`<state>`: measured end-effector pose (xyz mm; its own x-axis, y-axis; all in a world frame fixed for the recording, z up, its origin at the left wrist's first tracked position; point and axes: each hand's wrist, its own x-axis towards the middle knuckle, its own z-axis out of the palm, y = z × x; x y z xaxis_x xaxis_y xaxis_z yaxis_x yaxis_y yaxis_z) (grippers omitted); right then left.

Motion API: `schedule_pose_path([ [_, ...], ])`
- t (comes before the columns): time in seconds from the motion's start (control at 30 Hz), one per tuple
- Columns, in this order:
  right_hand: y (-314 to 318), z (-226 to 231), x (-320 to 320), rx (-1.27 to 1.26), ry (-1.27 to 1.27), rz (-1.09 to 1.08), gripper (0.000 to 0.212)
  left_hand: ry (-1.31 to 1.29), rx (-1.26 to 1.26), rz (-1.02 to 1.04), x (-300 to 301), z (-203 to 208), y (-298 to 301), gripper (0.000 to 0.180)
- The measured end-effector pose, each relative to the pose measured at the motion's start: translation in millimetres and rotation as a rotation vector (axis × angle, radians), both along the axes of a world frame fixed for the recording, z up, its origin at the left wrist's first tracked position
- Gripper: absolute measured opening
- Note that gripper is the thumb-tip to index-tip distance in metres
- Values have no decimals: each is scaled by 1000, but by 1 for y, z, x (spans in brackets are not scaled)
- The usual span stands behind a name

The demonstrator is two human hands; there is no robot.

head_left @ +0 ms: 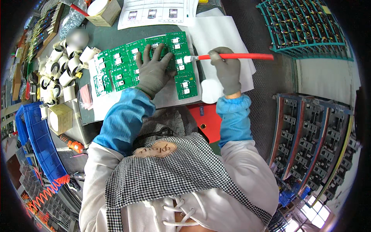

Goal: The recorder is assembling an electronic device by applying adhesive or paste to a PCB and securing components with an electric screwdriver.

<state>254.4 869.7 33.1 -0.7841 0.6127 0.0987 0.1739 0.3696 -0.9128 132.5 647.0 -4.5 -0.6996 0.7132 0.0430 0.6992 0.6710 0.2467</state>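
My left hand (pixel 152 71), in a grey glove, lies with its fingers spread over a group of green circuit boards (pixel 182 86). It presses on the middle boards and hides parts of them. The boards sit edge to edge in rows, with small white square parts on them, on a white sheet (pixel 102 111). In my gloved right hand (pixel 227 71) is a brush (pixel 251 57) with a red handle, a metal collar and pale bristles. Its tip is at the right-hand boards; whether it touches them I cannot tell. A round white piece (pixel 210 91) lies below the right hand.
White caster wheels (pixel 58 67) are heaped at the left, beside a small wooden box (pixel 60 118). A printed sheet (pixel 156 13) lies at the back. Green racks (pixel 305 25) stand at the far right, shelving (pixel 309 135) below. A blue bin (pixel 42 143) is at the left.
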Motion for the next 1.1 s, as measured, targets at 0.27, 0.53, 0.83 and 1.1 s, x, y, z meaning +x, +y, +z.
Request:
schedule_pose_path([
  [0.27,-38,5,10,-213,111,130,15,23,-10,38,-11,-2,-49,98],
  [0.53,-64,-16,-10,-107,108,261,14,-4,-74,59,-11,-1,-48,100],
  [0.83,-68,-15,-8,20,128,207,14,23,-32,47,-11,-9,-52,100],
  [1.1,-64,-7,-5,-1,74,186,13,16,-26,37,-12,-10,-54,101],
])
